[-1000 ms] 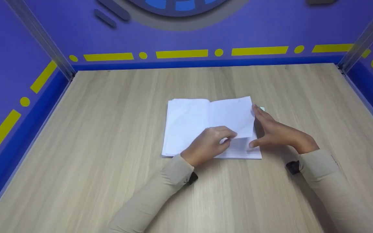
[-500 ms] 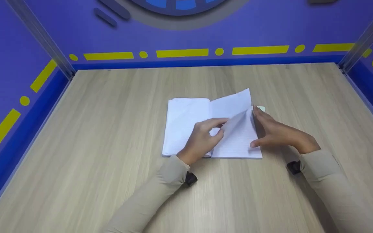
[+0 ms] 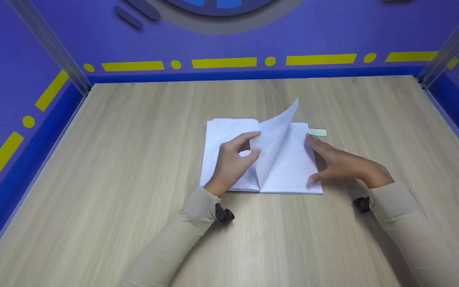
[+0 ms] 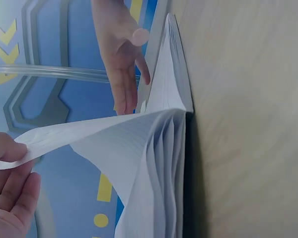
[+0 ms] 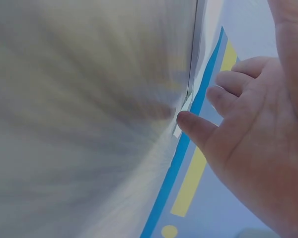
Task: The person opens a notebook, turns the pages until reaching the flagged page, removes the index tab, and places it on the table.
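A lined notebook (image 3: 295, 171) lies open on the wooden table. My left hand (image 3: 229, 161) pinches one loose page (image 3: 275, 127) between thumb and fingers, over the left half. In the left wrist view the thumb (image 4: 7, 149) lies on top of the lifted page (image 4: 89, 131), the fingers beneath. That page stands up from the spine, curved, its far corner raised. At the notebook's right edge is my right hand (image 3: 341, 163), fingers loosely spread, thumb tip close over the right page's edge. A pale green tab (image 3: 318, 132) sticks out past the upper right edge, near the right fingertips.
The light wooden table (image 3: 142, 151) extends around the notebook. Blue-purple panels with yellow markings (image 3: 223, 62) border the back and both sides. Each wrist carries a small black device (image 3: 224, 215) by the beige sleeve cuff.
My left hand has drawn the page leftward from the right half, lifting it up over the spine. More of the green tab shows. The right hand has stayed nearly still.
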Demonstrator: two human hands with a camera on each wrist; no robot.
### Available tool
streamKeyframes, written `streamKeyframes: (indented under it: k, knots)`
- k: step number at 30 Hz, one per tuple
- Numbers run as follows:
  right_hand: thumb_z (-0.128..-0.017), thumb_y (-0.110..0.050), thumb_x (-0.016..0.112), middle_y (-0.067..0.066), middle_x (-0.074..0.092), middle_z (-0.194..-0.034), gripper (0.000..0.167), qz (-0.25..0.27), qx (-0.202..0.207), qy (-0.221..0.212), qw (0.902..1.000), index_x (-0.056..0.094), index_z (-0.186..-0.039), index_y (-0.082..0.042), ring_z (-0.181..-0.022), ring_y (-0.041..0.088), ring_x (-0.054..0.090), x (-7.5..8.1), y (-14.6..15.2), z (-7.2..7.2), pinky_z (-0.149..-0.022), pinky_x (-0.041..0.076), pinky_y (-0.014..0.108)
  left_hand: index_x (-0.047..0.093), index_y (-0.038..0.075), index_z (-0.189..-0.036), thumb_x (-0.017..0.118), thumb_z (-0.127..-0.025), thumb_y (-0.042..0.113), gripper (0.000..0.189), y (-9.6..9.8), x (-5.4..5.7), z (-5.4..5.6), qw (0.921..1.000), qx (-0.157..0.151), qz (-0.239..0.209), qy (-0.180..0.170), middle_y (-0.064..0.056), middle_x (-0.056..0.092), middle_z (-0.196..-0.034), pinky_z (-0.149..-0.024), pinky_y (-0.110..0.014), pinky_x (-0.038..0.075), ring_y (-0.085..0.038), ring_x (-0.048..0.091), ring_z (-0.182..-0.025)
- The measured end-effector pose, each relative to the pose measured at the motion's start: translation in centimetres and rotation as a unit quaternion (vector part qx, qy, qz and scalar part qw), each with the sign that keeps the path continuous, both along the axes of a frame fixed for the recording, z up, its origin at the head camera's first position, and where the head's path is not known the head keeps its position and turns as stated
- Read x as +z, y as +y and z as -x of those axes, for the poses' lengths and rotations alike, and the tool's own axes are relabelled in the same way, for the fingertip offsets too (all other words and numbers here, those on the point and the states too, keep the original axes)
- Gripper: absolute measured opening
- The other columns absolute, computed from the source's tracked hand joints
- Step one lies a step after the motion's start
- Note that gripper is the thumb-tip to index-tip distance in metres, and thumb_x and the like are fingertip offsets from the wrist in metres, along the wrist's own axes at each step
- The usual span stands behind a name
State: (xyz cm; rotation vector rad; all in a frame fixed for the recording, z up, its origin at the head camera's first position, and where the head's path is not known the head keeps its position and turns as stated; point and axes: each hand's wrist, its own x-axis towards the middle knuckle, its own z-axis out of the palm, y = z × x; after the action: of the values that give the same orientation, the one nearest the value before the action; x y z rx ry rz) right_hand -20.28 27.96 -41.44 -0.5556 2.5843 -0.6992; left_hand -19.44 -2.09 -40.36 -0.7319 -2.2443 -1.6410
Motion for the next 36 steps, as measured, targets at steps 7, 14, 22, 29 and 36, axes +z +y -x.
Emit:
streamKeyframes:
  k: [7, 14, 22, 29, 36]
  knots:
    - [-0.069, -0.057, 0.078, 0.015, -0.004, -0.162, 0.125, -0.013, 0.002, 0.001, 0.9999, 0.000, -0.155, -0.009, -0.149, 0.034, 0.000, 0.0, -0.1, 0.0, -0.118, 0.011, 0.056, 0.065, 0.001, -0.120, 0.069, -0.084, 0.002, 0.036, -1.1, -0.2, 0.1, 0.9995, 0.007, -0.015, -0.026, -0.011, 0.070, -0.112, -0.083, -0.025, 0.055, -0.012, 0.061, -0.078]
    - [-0.071, -0.055, 0.077, 0.018, -0.001, -0.162, 0.122, -0.013, 0.014, 0.003, 0.9998, 0.003, -0.154, -0.006, -0.149, 0.036, 0.002, -0.2, 0.0, 0.0, -0.117, 0.012, 0.056, 0.066, 0.002, -0.118, 0.070, -0.084, 0.005, 0.034, -2.2, 0.0, 0.2, 0.9977, 0.028, -0.034, -0.053, -0.011, 0.071, -0.105, -0.074, -0.021, 0.053, -0.018, 0.066, -0.081]
    - [-0.073, -0.054, 0.076, 0.016, 0.000, -0.162, 0.118, -0.022, 0.029, 0.001, 0.9993, 0.006, -0.154, -0.006, -0.149, 0.034, 0.001, -0.3, -0.1, 0.1, -0.117, 0.011, 0.057, 0.067, 0.004, -0.117, 0.072, -0.084, 0.010, 0.034, -3.7, -0.5, 0.2, 0.9951, 0.054, -0.031, -0.077, -0.008, 0.072, -0.099, -0.071, -0.019, 0.049, -0.011, 0.062, -0.085]
    - [-0.074, -0.055, 0.075, 0.016, 0.002, -0.162, 0.116, -0.027, 0.037, 0.002, 0.9990, 0.008, -0.154, -0.005, -0.149, 0.035, 0.003, -0.2, -0.2, 0.1, -0.117, 0.010, 0.058, 0.069, 0.008, -0.113, 0.074, -0.082, 0.012, 0.031, -5.0, -0.9, 0.1, 0.9908, 0.075, -0.032, -0.108, -0.008, 0.072, -0.097, -0.073, -0.020, 0.050, -0.013, 0.064, -0.087]
    - [-0.074, -0.053, 0.076, 0.018, 0.002, -0.161, 0.116, -0.025, 0.037, 0.000, 0.9990, 0.008, -0.153, -0.004, -0.149, 0.036, 0.004, -0.2, -0.1, 0.0, -0.117, 0.009, 0.059, 0.068, 0.007, -0.115, 0.074, -0.083, 0.009, 0.033, -6.4, -1.4, 0.0, 0.9853, 0.070, -0.047, -0.149, -0.011, 0.068, -0.096, -0.079, -0.021, 0.051, -0.017, 0.064, -0.090]
